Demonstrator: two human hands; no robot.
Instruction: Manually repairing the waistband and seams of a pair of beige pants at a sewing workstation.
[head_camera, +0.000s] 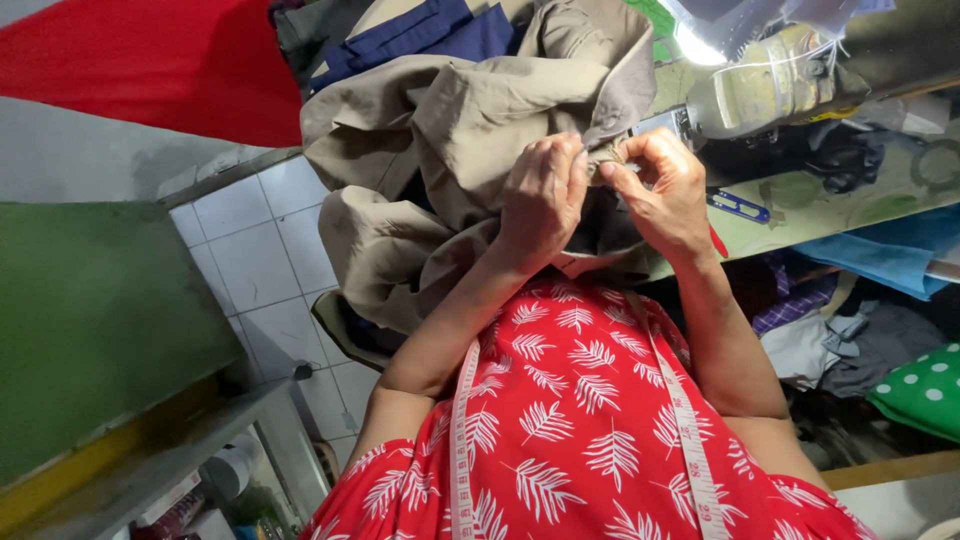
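**Khaki garment pinched at a seam, both hands**

Khaki garment (470, 130) sits bunched at frame centre, draped toward 10 o'clock over the edge of the work table (830, 200). Both hands meet on a small fold at its 3 o'clock edge.

- Left hand (540, 195): fingers curled narrow, gripping the cloth fold.
- Right hand (665, 190): thumb and forefinger closed on the same fold; whether it holds a needle or the like, cannot tell.

Handling, as a judgement: soft woven cloth, limp, light to medium weight, not slippery, not fragile. Bulk will sag and drag; best taken at the stitched edge or seam, where it's firmer.

Around it: sewing machine (770, 85) at 2 o'clock, blue snips (738, 207) at 3 o'clock on the table, tape measure (690, 440) over the red leaf-print dress (580, 440) at 6 o'clock, red cloth (140, 60) at 10 o'clock.
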